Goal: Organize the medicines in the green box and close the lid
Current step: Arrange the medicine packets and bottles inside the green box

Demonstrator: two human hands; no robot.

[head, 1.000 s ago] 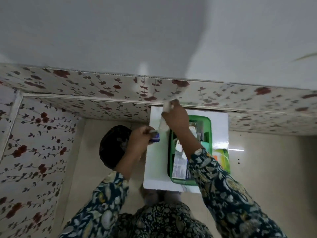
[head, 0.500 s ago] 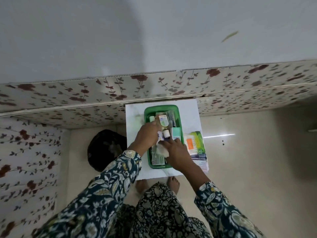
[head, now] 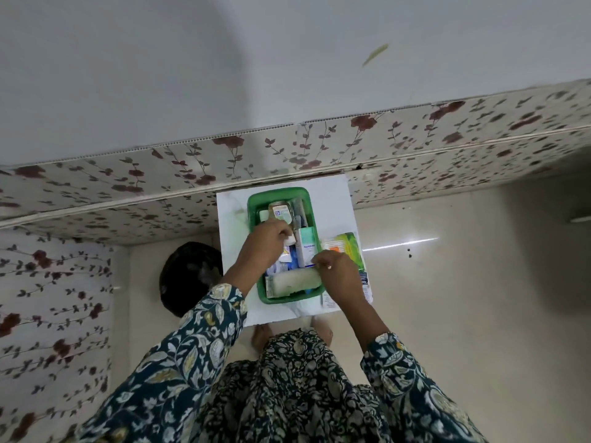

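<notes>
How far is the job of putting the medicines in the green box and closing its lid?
Done: the green box already holds a bottle, a teal carton and a white roll. In hand: the left hand pinches a small white item over it; the right hand is at its right edge. Left: packets outside; the box is open.

Teal carton [head: 307, 247] in green box [head: 256, 203]: blurred word, unreadable.

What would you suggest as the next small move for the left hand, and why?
Probably set the small white bottle down into the green box and let go. The left hand holds it over the box, whose far end is already packed, while the right hand rests at the near right rim beside the white roll.
</notes>
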